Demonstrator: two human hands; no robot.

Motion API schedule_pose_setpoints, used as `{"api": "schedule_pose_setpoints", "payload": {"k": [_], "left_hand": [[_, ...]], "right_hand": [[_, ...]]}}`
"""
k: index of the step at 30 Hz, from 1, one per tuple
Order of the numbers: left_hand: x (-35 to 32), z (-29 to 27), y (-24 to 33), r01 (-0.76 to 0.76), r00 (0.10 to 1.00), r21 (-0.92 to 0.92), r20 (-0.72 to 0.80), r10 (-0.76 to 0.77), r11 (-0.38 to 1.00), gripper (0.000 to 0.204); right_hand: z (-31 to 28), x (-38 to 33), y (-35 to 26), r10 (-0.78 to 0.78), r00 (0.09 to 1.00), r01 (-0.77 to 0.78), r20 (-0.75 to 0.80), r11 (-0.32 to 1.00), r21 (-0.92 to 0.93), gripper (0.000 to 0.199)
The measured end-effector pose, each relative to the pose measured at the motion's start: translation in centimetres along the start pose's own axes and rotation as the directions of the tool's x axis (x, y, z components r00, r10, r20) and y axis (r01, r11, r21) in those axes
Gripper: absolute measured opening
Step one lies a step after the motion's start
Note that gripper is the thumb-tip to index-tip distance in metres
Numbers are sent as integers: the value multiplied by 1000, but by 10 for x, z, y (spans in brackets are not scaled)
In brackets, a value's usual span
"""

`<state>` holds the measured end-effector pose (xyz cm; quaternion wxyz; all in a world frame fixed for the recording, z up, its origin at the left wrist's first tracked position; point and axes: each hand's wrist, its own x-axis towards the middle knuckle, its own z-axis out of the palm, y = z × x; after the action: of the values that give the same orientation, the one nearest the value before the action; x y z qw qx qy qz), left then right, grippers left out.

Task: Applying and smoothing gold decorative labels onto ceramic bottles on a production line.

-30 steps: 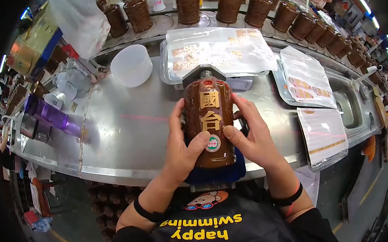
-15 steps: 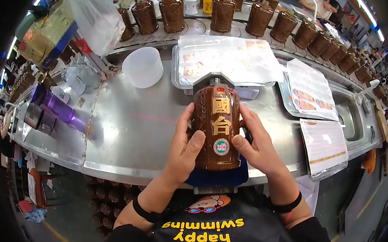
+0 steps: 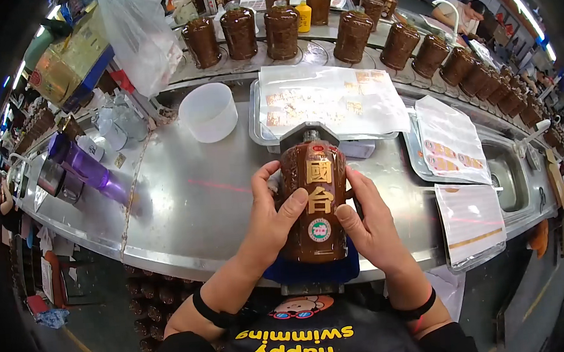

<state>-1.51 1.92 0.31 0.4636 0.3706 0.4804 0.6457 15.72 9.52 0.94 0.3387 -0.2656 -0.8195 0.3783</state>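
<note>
A brown glazed bottle (image 3: 312, 239) with raised gold characters and a round green-and-white sticker leans back on a stand, its neck against a grey angular rest (image 3: 290, 136). Blue cloth (image 3: 350, 267) shows under its base. My left hand (image 3: 265, 216) is closed against the bottle's left side, the thumb lying across the front beside the lower character. On the other side my right hand (image 3: 374, 225) holds the bottle by its right edge, thumb forward near the sticker. The undersides of the fingers are partly hidden behind the bottle.
Behind the bottle lies a tray (image 3: 257, 128) with a sheet of gold labels (image 3: 329, 101). More label sheets (image 3: 453, 141) lie at right before a sink (image 3: 511, 186). A white tub (image 3: 209, 115) and purple bottle (image 3: 85, 160) stand left. Brown bottles (image 3: 354, 37) line the conveyor.
The whole view has shifted slightly, so the bottle appears lower. My left thumb has moved up and inward over the bottle's front. Bottles on the conveyor have moved to the right.
</note>
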Motion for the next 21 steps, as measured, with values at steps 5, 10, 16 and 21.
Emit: {"api": "schedule_pose_setpoints", "payload": {"k": [5, 10, 16, 21], "left_hand": [[7, -2, 1, 16, 1000, -33, 12, -16, 999, 74], [17, 0, -3, -192, 981, -26, -21, 192, 981, 71], [30, -1, -1, -75, 997, 19, 12, 75, 997, 63], [36, 4, -3, -94, 996, 110, 11, 94, 989, 62]], "right_hand": [[-1, 6, -7, 77, 997, -77, -23, 997, 1, 65], [-10, 11, -11, -47, 992, 27, -118, 986, -165, 63], [-11, 14, -11, -196, 980, 180, -37, 949, -257, 57], [-11, 14, -7, -204, 979, 195, -3, 943, -271, 54]]}}
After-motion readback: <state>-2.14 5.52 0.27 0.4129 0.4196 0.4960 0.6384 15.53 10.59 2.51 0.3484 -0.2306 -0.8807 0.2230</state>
